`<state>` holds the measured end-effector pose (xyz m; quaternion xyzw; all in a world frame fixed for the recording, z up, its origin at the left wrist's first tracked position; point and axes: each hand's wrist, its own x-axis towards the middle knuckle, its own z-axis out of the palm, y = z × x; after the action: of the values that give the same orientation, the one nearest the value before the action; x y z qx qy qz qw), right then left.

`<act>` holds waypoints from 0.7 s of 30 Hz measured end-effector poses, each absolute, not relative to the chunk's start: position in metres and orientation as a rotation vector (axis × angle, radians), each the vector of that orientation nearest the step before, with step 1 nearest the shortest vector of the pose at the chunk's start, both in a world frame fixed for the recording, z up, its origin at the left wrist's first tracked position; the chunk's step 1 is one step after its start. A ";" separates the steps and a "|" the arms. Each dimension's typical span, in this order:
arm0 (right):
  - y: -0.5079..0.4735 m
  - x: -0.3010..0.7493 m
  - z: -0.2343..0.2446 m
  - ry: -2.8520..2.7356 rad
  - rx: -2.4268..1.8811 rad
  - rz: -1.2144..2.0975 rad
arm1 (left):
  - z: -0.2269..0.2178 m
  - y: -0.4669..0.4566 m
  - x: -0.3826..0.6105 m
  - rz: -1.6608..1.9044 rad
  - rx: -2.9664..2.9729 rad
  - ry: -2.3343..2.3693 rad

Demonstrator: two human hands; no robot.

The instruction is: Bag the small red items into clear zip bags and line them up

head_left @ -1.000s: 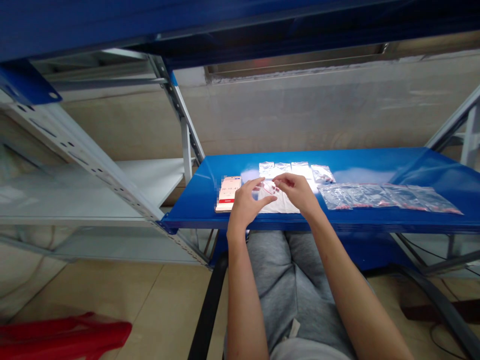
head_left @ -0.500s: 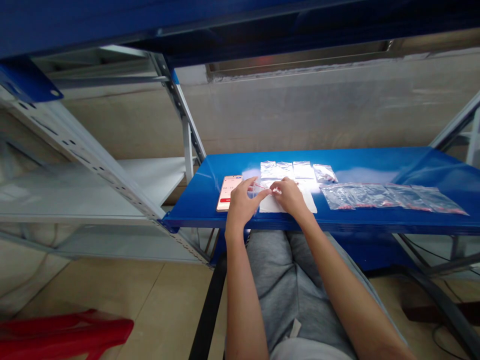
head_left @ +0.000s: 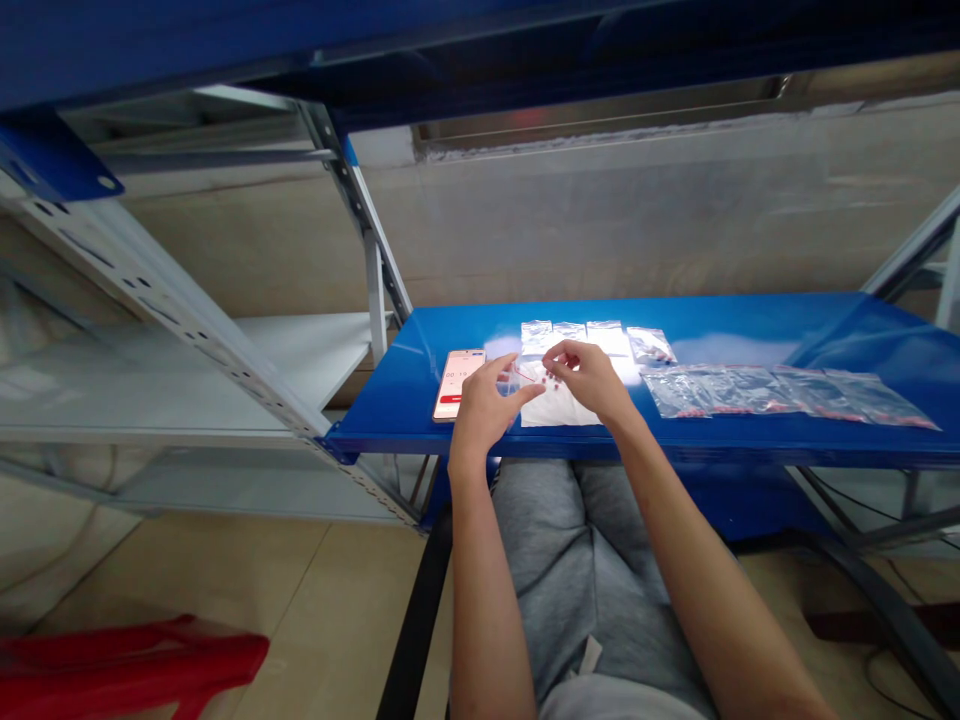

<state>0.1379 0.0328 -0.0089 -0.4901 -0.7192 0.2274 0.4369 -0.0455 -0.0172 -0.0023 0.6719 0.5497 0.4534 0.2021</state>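
- A red bag [head_left: 127,665] is seen on the tiled floor [head_left: 337,610], at 7 o'clock from the hands, below the blue steel shelf [head_left: 750,325].
- A smartphone [head_left: 458,385] is laid flat on the shelf, its lit screen showing a timer, at 9 o'clock from the white sheet [head_left: 559,410].
- The left hand [head_left: 487,405] is placed just beside the smartphone, above the shelf's front edge. Its fingers are spread, with the thumb and forefinger directed at the small clear bag.
- The small clear bag [head_left: 527,372], edged with red, is located between the hands, over the white sheet. Whether it is gripped cannot be told.
- The right hand [head_left: 589,380] is positioned over the white sheet, its fingers curled inward, their tips near the small clear bag.
- Four flat clear zip bags [head_left: 592,338] are lined up at 12 o'clock from the white sheet.
- Clear bags of small red items [head_left: 787,393] are laid overlapping in a row at 3 o'clock.
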 end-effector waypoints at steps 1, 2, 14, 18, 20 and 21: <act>0.031 0.139 -0.005 -1.774 -1.148 0.628 | -0.001 -0.018 -0.045 1.263 1.882 1.522; 0.029 0.139 -0.001 -1.768 -1.091 0.676 | 0.000 -0.018 -0.044 1.264 1.889 1.506; 0.016 0.142 0.015 -1.875 -0.989 0.786 | 0.003 -0.017 -0.042 1.279 1.930 1.463; 0.012 0.145 0.017 -1.819 -1.002 0.846 | 0.004 -0.018 -0.042 1.277 1.923 1.475; 0.009 0.145 0.017 -1.831 -0.990 0.915 | 0.004 -0.019 -0.042 1.282 1.922 1.479; 0.007 0.145 0.017 -1.841 -0.981 0.962 | 0.004 -0.018 -0.042 1.285 1.922 1.480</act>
<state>0.1449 0.0069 0.0168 -0.3896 -0.7310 0.3821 0.4097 -0.0419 -0.0184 0.0041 0.6864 0.5287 0.4589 0.1969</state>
